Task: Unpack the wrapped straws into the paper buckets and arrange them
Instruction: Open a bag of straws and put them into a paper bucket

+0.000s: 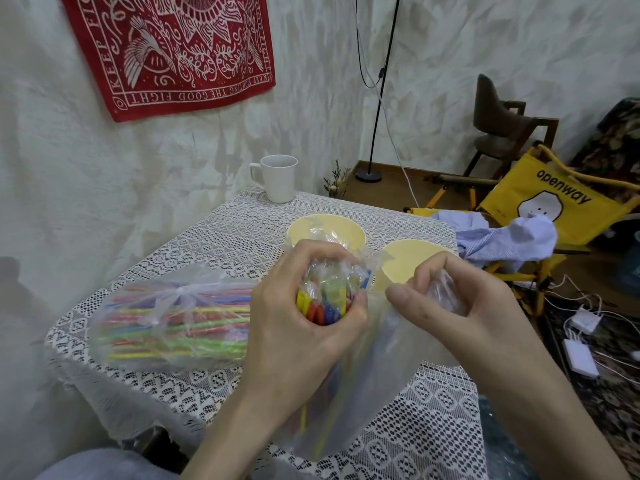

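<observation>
Counter (214, 233): small, covered with a white lace cloth, set against a draped white wall. Left hand (298, 327): grip clamped round the upper end of a straw bundle (323, 299), fingers and thumb curled about it; the straws, red, blue, yellow and green, show end-on at the fist and run down inside a clear plastic bag (374, 382) toward the near counter edge. Right hand (450, 306): grip closed on the loose mouth of that bag, plastic bunched between curled fingers and thumb, just beside the left hand. Second pack (173, 317): coloured straws in a clear bag, tied at the middle, lying flat on the counter left of the left hand; whether it touches the hand cannot be told. Far bucket (325, 230): pale yellow paper, upright, mouth open, behind the hands and partly hidden by crumpled plastic; what it holds cannot be told. Right bucket (408, 258): same kind, upright, near the right counter edge, partly hidden by the right hand and the bag. Mug (278, 178): white, upright, at the far end of the counter, well apart from the buckets. Red cloth (173, 53): printed in white, hung on the wall above. Yellow chair (540, 199): folding, lettered "openway", right of the counter, with a pale blue striped shirt (498, 240) heaped on it. Brown chair (502, 126): beyond it, by the wall. Lamp stand (377, 98): thin black pole on a round base on the floor. White chargers (581, 355) and cables: on the floor at right.
</observation>
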